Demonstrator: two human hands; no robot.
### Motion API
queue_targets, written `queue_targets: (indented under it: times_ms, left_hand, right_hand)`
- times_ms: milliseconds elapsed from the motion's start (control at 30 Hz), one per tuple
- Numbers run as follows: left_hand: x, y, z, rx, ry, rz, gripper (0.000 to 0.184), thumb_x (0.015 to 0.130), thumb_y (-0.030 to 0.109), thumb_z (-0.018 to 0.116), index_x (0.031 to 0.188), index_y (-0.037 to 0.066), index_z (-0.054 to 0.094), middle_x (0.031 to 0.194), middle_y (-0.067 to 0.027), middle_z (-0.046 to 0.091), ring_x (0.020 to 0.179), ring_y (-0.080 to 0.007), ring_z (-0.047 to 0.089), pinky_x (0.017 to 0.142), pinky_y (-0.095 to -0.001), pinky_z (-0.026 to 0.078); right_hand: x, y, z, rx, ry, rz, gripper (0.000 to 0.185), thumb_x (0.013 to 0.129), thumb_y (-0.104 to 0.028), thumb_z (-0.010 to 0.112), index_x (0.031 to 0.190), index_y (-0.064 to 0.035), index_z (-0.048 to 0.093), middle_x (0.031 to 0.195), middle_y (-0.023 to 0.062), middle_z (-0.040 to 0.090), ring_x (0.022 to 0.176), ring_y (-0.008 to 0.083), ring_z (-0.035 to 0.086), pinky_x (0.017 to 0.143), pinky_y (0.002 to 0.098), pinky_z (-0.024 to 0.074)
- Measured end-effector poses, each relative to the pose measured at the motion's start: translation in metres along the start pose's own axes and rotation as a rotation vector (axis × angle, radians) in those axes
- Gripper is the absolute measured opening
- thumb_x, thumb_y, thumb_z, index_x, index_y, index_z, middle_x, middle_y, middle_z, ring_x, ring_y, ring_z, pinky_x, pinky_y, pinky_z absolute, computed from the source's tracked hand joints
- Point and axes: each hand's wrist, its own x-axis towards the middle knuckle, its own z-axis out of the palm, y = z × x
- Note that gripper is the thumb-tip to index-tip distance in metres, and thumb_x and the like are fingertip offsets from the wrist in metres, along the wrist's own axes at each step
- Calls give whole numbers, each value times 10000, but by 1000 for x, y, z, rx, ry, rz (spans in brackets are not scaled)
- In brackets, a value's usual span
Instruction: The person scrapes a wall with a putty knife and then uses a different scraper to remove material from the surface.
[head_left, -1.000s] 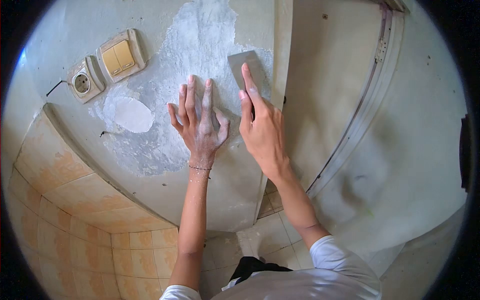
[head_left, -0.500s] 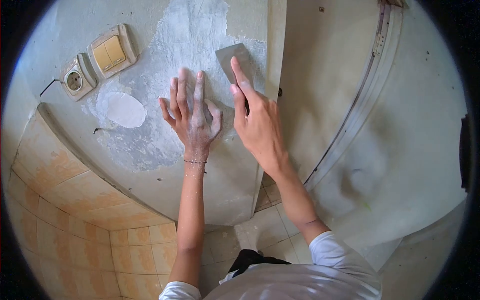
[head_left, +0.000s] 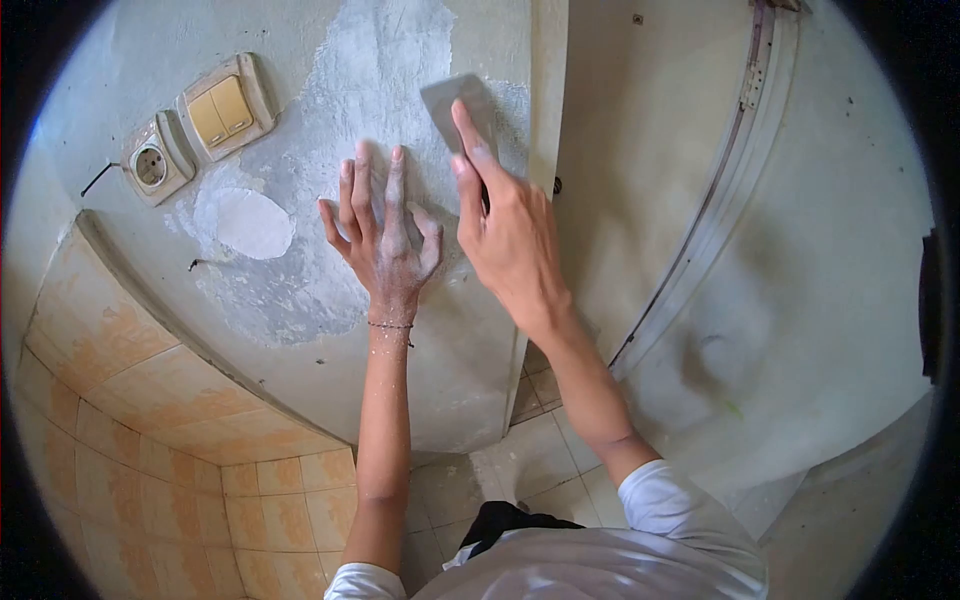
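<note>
My right hand [head_left: 512,235] is closed round the handle of a putty knife [head_left: 455,105], its index finger stretched along the wide grey blade. The blade lies against or very near the wall, over the right side of a scraped, whitish patch [head_left: 385,60]. Most of the handle is hidden in my grip. To the left, my dusty left hand [head_left: 390,240] rests on the same patch with its fingers spread, holding nothing. White powder coats its fingers and wrist, and a thin dark bracelet [head_left: 390,325] circles that wrist.
On the wall at left are a double light switch [head_left: 220,110] and a power socket [head_left: 150,165], with a round white filler spot [head_left: 255,223] below. Orange-beige tiles [head_left: 150,390] cover the lower left. The wall's edge [head_left: 547,120] and a doorway frame [head_left: 715,190] stand at right.
My right hand and the putty knife have shifted slightly up and to the left along the wall. My left hand stays in almost the same place.
</note>
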Motion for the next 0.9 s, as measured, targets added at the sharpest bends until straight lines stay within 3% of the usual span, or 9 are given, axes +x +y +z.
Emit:
queue_targets:
  times_ms: [133,200,433,500,633,733,800,900]
  left_hand:
    - [0,3,-3,-35,25,-5,729,778,243,606,1504,254,547,1626,-44,413,1524,-209,323,1285,-455,64]
    - [-1,2,-4,-45,16,0,728,779,242,606,1504,252,547,1624,-44,416,1524,-210,323,1285,-457,64]
    - [-1,2,-6,-13,-5,-4,738,778,242,610,1512,248,537,1623,-44,414,1523,-214,323,1282,-466,68]
    - [0,1,-5,-33,-2,1,742,777,244,613,1514,248,535,1624,-44,412,1523,-212,322,1282,-466,68]
    - [0,1,-6,-11,-19,-9,747,774,254,621,1516,248,532,1625,-46,410,1526,-209,317,1282,-465,66]
    - [-2,-2,-4,-26,-6,1,752,773,262,620,1519,249,528,1626,-47,409,1527,-210,316,1283,-464,63]
    - [-2,1,-6,-45,-1,5,750,777,261,614,1522,249,526,1628,-47,407,1527,-211,316,1283,-465,62]
    - [-2,2,-7,-29,4,-4,747,783,260,605,1526,249,523,1633,-46,402,1528,-212,315,1283,-465,60]
  right_hand:
    - [-6,-1,-1,16,-41,18,530,1074,-211,490,1591,-151,394,612,200,614,555,385,629,565,479,496]
    - [-4,-1,2,82,47,29,487,1067,-190,517,1551,-218,479,619,220,471,510,318,387,560,410,433]
    - [-2,-1,2,139,46,38,467,1064,-190,522,1531,-189,507,660,221,475,530,289,353,553,391,418]
    - [-6,1,-3,43,4,10,514,1072,-194,497,1577,-137,419,611,229,575,556,389,602,570,476,462]
    - [-6,1,0,35,-17,37,513,1073,-197,494,1575,-126,418,614,231,577,554,390,601,570,483,461]
    - [-5,-3,3,38,69,32,512,1076,-204,490,1576,-125,416,609,231,573,541,389,596,569,490,460]
    - [-19,-5,-5,96,45,85,466,1076,-206,496,1542,-205,486,629,231,440,543,363,349,566,415,432]
    - [-5,2,1,68,77,41,465,1081,-221,487,1545,-179,482,601,223,422,511,332,368,560,414,430]
